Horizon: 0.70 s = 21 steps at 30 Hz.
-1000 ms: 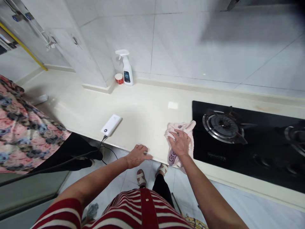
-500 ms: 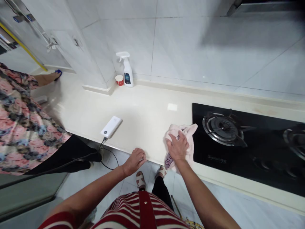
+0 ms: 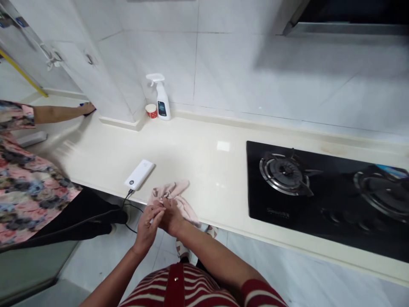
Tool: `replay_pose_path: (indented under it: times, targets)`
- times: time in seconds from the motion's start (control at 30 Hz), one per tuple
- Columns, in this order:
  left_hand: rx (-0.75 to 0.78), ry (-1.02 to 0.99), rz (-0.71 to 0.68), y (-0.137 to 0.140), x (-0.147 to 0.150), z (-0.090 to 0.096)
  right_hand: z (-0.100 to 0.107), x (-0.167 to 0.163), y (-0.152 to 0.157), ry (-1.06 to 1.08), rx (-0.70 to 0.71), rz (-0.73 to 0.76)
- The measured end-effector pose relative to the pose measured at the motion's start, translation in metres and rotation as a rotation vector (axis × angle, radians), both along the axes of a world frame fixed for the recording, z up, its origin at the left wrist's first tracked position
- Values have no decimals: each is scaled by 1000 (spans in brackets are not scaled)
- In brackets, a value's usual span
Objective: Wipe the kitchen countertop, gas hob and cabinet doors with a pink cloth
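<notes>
A pink cloth (image 3: 174, 192) lies bunched on the cream countertop, one part reaching over the front edge. My right hand (image 3: 171, 216) is closed on it, its fingers curled into the folds. Beside it and touching it, my left hand (image 3: 151, 221) has its fingers drawn together near the cloth's left side; whether something is pinched in them is hidden. Just behind and left of both hands lies a white power bank (image 3: 139, 175) with a black cable plugged into its near end.
A black gas stove (image 3: 271, 215) is set into the counter at right, below a range hood (image 3: 345, 27). A spray bottle (image 3: 162, 102) and a small red-and-white cup (image 3: 151, 111) stand by the wall. At left, another person's hand (image 3: 87, 108) presses a blue cloth.
My right hand has swept the pink cloth left from beside the stove to near the power bank. My left hand has moved left and meets it. The co-worker's hand shifted right; the view turned slightly.
</notes>
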<state>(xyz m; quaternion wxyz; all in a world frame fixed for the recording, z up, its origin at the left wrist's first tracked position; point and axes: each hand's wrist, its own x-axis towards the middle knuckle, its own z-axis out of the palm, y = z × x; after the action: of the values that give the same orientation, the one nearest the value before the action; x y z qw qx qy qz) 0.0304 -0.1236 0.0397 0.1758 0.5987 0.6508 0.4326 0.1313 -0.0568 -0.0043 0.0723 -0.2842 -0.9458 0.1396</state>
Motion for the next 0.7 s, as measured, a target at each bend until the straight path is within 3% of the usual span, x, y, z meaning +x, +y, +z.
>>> replay_pose_path:
  times: [0.07, 0.17, 0.27, 0.47, 0.7]
  targets:
    - [-37, -22, -8, 1, -1, 2, 2, 4, 7, -2, 2, -2]
    - [-65, -5, -31, 4, -2, -4, 5, 43, 10, -8, -1, -53]
    - [-104, 57, -75, 13, -6, -17, 2, 107, -2, 2, -3, -194]
    - [-164, 240, -134, 51, -13, -45, -17, 243, -36, 63, 74, -621]
    - [-290, 441, -12, 110, -7, -42, -42, 398, -45, 61, 295, -965]
